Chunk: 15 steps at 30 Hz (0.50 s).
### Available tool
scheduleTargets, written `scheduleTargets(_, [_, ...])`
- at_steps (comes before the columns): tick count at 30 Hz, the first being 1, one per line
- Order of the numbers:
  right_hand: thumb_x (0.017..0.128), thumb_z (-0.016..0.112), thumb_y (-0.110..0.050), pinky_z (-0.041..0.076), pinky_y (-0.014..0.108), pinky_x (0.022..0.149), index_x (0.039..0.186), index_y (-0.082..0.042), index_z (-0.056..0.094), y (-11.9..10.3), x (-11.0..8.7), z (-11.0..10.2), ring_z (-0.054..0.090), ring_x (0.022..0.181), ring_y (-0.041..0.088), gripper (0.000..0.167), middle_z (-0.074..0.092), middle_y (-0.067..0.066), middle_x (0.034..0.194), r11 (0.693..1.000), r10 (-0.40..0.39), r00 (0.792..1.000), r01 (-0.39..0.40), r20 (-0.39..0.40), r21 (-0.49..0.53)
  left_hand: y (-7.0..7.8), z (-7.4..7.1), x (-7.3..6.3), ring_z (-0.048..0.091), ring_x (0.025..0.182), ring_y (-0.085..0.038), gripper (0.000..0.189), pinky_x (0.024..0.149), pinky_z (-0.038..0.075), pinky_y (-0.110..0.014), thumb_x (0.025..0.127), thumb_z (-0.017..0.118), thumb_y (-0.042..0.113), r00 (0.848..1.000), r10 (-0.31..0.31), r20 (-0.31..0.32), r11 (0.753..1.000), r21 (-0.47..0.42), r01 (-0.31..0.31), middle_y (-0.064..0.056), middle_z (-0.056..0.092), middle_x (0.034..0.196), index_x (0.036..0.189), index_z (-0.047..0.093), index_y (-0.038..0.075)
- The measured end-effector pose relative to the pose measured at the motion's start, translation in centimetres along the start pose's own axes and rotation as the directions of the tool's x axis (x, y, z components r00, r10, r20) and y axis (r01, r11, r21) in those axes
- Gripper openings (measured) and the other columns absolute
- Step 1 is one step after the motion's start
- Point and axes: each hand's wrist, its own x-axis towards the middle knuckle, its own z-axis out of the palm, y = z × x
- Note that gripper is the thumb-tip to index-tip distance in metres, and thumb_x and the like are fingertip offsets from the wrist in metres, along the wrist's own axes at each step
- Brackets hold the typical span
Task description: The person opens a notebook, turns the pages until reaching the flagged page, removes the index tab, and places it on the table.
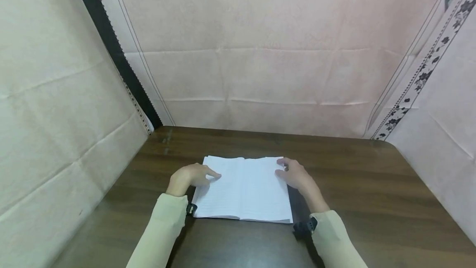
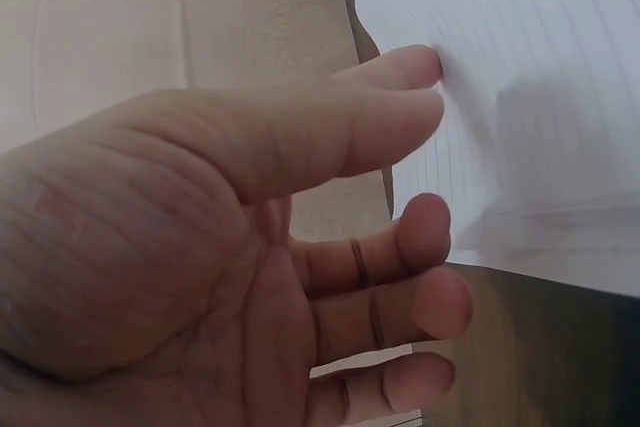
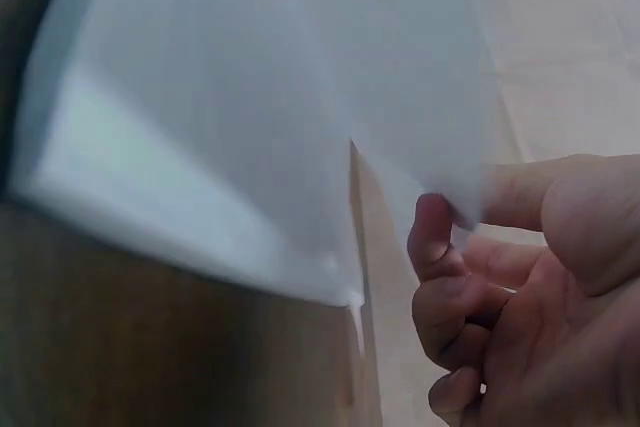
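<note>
An open notebook (image 1: 260, 197) with white ruled pages lies flat on the table in the head view. My left hand (image 1: 190, 177) is at its left edge. In the left wrist view that hand's fingers are loosely bent, with the thumb and index fingertips at the ruled page (image 2: 520, 67); firm contact cannot be made out. At the upper right of the notebook is my right hand (image 1: 296, 173). The right wrist view shows its thumb and index finger pinching the edge of a page (image 3: 400, 97), which is lifted and bent away from the pages below.
The brown wooden table (image 1: 357, 193) surrounds the notebook. Pale creased cloth (image 1: 253, 77) hangs behind the table, with more cloth along the left and right sides. Both wrists carry dark devices, the right one (image 1: 305, 226) close to the notebook's lower right corner.
</note>
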Motion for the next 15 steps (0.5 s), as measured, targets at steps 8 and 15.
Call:
scheduleTargets(8, [0.100, 0.058, -0.039, 0.033, 0.067, 0.106, 0.159, -0.004, 0.016, -0.9, -0.2, -1.5, 0.047, 0.132, 0.045, 0.080, 0.045, 0.028, 0.147, 0.954, 0.035, 0.998, -0.047, 0.047, 0.295, 0.1, -0.3, 0.0, 0.043, 0.136, -0.036, 0.040, 0.103, 0.040, -0.061, 0.101, 0.057, 0.015, 1.000, 0.016, 0.004, 0.999, 0.036, -0.016, -0.015, 0.047, 0.150, 0.136, 0.064, 0.032])
scheduleTargets(15, [0.099, 0.060, -0.042, 0.035, 0.067, 0.104, 0.148, -0.003, 0.041, -1.1, -0.4, -1.4, 0.061, 0.112, 0.033, 0.066, 0.062, 0.017, 0.127, 0.945, 0.035, 0.991, -0.075, 0.130, 0.319, 0.2, -0.1, -0.2, 0.044, 0.136, -0.037, 0.032, 0.103, 0.041, -0.061, 0.101, 0.060, 0.023, 0.999, 0.036, -0.020, 0.999, 0.032, -0.035, -0.015, 0.050, 0.148, 0.130, 0.069, 0.031])
